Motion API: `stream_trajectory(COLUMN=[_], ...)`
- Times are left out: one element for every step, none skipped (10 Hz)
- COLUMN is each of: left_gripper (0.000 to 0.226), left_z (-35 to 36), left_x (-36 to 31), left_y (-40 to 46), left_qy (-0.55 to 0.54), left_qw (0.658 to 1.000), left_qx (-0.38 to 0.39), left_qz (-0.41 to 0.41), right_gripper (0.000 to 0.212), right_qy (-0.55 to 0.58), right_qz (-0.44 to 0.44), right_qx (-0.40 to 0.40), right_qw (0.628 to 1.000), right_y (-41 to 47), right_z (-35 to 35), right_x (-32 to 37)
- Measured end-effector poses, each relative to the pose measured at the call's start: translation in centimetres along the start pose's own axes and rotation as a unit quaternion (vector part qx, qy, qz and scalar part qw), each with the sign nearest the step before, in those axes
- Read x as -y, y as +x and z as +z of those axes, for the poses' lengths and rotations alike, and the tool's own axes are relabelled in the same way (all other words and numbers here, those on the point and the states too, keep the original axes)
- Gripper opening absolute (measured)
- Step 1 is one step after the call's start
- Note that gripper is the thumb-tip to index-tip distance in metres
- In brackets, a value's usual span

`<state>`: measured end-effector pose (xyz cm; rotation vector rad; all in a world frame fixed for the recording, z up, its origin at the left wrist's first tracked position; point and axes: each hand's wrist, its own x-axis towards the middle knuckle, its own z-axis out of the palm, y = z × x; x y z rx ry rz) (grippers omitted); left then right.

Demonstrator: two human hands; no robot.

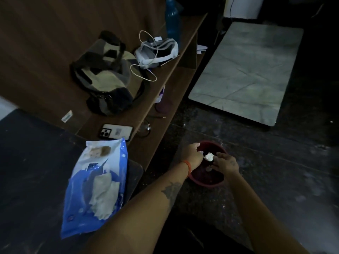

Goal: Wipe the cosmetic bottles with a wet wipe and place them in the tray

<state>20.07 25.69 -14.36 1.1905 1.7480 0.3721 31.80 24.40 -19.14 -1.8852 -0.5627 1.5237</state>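
Observation:
Both of my hands hang over a dark red bowl (207, 182) that stands on the floor. Between them is a small crumpled white wet wipe (208, 157). My left hand (192, 155) grips the wipe from the left with curled fingers, and my right hand (226, 163) pinches it from the right. A blue wet wipe pack (97, 187) lies open at lower left with white wipes sticking out. It rests partly on a dark flat thing with a rounded corner (136, 173), perhaps the tray. I see no cosmetic bottle clearly in this dim light.
A low brown shelf unit (165, 85) runs from the pack toward the back. It carries a phone (116, 132), a two-tone bag (106, 76), a white headset with a cable (157, 50) and a blue bottle (172, 21). A grey marble slab (247, 74) lies at right.

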Motion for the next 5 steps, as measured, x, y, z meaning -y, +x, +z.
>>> stream_trajectory(left_gripper=[0.046,0.05,0.051,0.053,0.054], left_z=[-1.3,-3.9,-7.8,-13.5,-19.6], left_x=[0.1,-0.3,-0.7,-0.1,1.1], left_y=[-1.7,-3.9,-6.2,-8.2,-11.2], left_qy=[0.076,0.164,0.245,0.304,0.314], left_qw=[0.995,0.97,0.926,0.881,0.854], left_qx=[-0.018,-0.054,-0.162,-0.283,-0.379], left_qz=[0.068,0.169,0.236,0.228,0.168], right_gripper=[0.037,0.035,0.038,0.042,0.049], right_qy=[-0.128,-0.288,-0.351,-0.39,-0.418], right_qz=[-0.066,-0.213,-0.373,-0.52,-0.596], right_qx=[-0.006,-0.036,-0.01,0.027,0.094], right_qw=[0.99,0.933,0.859,0.76,0.679], right_y=[-2.2,-5.5,-9.3,-13.4,-18.4], right_z=[0.5,2.3,5.3,9.6,14.3], right_x=[1.1,3.8,7.1,10.8,13.7])
